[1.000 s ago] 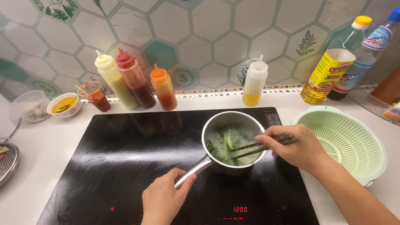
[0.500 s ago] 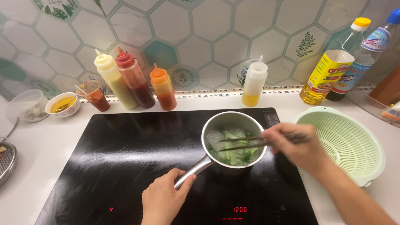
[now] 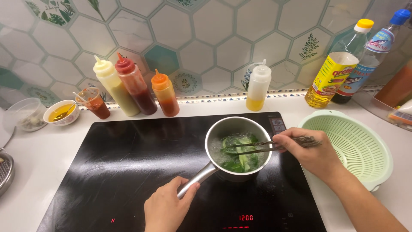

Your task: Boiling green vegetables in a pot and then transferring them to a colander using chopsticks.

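A small steel saucepan (image 3: pixel 223 129) stands on the black induction hob (image 3: pixel 128 167), holding bubbling water and green leafy vegetables (image 3: pixel 240 157). My left hand (image 3: pixel 165 208) grips the end of the pan's handle (image 3: pixel 198 179) at the front. My right hand (image 3: pixel 313 152) holds a pair of dark chopsticks (image 3: pixel 253 147) whose tips reach into the greens from the right.
A pale green colander (image 3: pixel 356 146) sits right of the hob. Sauce squeeze bottles (image 3: pixel 137 88) line the tiled wall, with a white squeeze bottle (image 3: pixel 257 88), an oil bottle (image 3: pixel 339 66) and a blue-capped bottle (image 3: pixel 377 47) further right. Small sauce bowls (image 3: pixel 62 112) stand at left.
My right hand has shifted the chopsticks slightly within the pan, stirring the greens. My left hand stays on the handle.
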